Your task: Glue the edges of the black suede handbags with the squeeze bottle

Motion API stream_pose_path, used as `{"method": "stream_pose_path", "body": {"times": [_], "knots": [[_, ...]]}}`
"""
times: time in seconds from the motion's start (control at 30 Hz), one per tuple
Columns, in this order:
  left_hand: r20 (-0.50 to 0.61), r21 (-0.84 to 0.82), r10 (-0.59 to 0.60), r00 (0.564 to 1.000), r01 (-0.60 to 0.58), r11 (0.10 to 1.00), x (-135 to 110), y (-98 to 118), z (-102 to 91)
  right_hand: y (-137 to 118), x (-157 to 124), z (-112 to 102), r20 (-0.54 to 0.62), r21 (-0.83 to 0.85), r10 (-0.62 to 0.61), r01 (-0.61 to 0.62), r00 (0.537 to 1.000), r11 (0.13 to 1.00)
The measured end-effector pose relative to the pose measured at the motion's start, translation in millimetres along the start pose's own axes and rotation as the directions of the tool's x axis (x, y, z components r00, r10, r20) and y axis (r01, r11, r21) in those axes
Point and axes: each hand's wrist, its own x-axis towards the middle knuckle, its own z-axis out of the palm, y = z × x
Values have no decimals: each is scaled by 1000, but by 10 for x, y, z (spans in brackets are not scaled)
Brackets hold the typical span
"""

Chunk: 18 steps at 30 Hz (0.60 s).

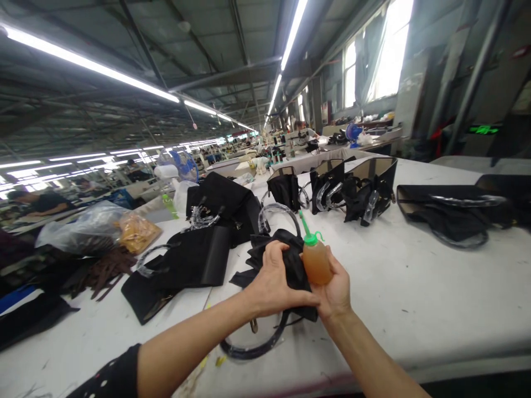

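My right hand (337, 290) is wrapped round a squeeze bottle (317, 263) of amber liquid with a green cap and a thin green nozzle. The bottle stands nearly upright, its nozzle pointing up. My left hand (271, 282) grips a black handbag (293, 264) with bent fingers, its thumb stretched across to the right hand. Gathered folds show on the bag, and a plastic-wrapped ring handle (259, 351) lies towards me on the white table (398, 309). Much of the bag is hidden behind my hands and the bottle.
Black bag pieces (182, 260) lie to the left, near a bag of orange-brown material (139, 231) and dark brown strips (103, 271). Several black bags (369, 188) stand along the back. A flatter black bag (440, 207) is at right. Fans and workstations fill the background.
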Motion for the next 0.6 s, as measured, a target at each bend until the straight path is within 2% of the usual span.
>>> {"method": "stream_pose_path", "body": {"times": [0.07,0.2,0.3,0.43,0.53,0.6], "knots": [[-70,7,-6,998,7,1000,21,-111,185,48,-55,51,-42,9,33,-32,999,999],[-51,88,40,998,-35,995,7,-345,455,56,-133,97,-84,-27,92,-95,992,995],[-195,147,85,977,-57,987,-15,-393,549,63,-148,106,-90,-35,97,-101,991,994],[-416,166,127,900,-62,984,16,-372,642,128,-151,115,-106,1,69,-69,992,998],[-491,167,82,868,2,986,72,-399,723,167,-159,117,-105,10,52,-51,993,999],[-483,160,44,874,39,986,119,-430,765,166,-162,109,-107,5,42,-42,993,999]]}}
